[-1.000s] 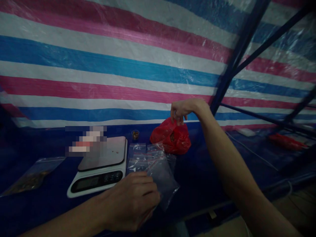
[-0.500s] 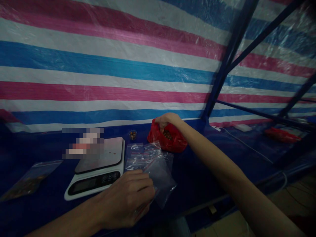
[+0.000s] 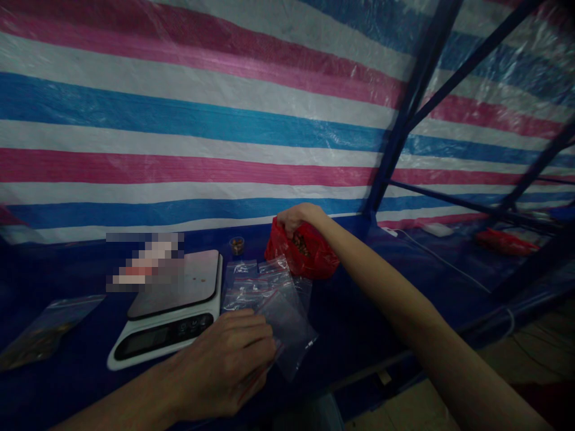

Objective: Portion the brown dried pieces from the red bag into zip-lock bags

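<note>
My left hand (image 3: 227, 365) lies near the front edge of the blue table, its fingers closed on a clear zip bag (image 3: 287, 329) that sticks out to the right. Several more clear zip bags (image 3: 254, 284) lie just beyond it. My right hand (image 3: 294, 218) reaches across to a red plastic bag (image 3: 314, 257) at the back, with its fingers dipped into the bag's open mouth; brown bits show inside. The fingertips are hidden in the bag.
A white digital scale (image 3: 168, 311) with a dark pan stands left of the bags. A small cup (image 3: 236, 244) sits behind them. A filled clear bag (image 3: 42, 332) lies at far left. A striped tarp wall (image 3: 215, 126) and blue frame poles (image 3: 404, 120) close the back.
My right hand dropped from above the red bag into its opening. The left hand stayed on the clear bag. The view drifted slightly right.
</note>
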{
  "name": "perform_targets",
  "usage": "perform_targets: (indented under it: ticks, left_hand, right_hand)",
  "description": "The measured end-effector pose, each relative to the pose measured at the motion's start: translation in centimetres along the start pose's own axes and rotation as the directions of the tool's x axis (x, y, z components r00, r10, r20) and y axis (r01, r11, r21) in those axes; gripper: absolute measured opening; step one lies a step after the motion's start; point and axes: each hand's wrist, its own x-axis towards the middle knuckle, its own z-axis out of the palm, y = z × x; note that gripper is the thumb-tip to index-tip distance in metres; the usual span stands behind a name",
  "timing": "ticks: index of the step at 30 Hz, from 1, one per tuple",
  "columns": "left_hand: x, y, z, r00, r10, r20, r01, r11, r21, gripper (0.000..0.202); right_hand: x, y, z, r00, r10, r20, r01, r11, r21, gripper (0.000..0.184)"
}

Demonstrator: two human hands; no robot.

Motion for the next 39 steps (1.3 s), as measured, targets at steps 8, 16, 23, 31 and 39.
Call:
perform_targets:
  ticks: [8, 16, 23, 31, 39]
  left_hand:
    - [-0.2, -0.1, 0.1, 1.0, 0.009, -0.002, -0.009, 0.999, 0.034, 0.016]
    - [0.0, -0.1, 0.0, 1.0, 0.023, 0.02, -0.024, 0.999, 0.047, 0.016]
    - [0.2, -0.1, -0.4, 0.998, 0.022, 0.052, -0.027, 0.995, 0.097, 0.011]
    - [0.3, -0.3, -0.7, 0.994, 0.044, 0.097, -0.055, 0.991, 0.12, 0.011]
    - [0.3, -0.3, -0.7, 0.991, 0.041, 0.126, -0.057, 0.991, 0.12, 0.009]
  right_hand:
    - [-2.8, -0.1, -4.5, 0.947, 0.04, 0.319, -0.048, 0.999, 0.018, 0.011]
    - [-3.8, -3.8, -7.0, 0.9, -0.293, -0.324, 0.339, 0.936, 0.093, 0.009]
    - [0.9, -9.4, 1.8, 0.812, -0.544, -0.211, 0.542, 0.837, -0.069, 0.01]
    - [1.1, -9.2, 3.1, 0.829, -0.526, -0.19, 0.534, 0.845, -0.013, 0.012]
    - [2.0, -7.9, 4.0, 0.833, -0.522, -0.186, 0.519, 0.852, -0.068, 0.006]
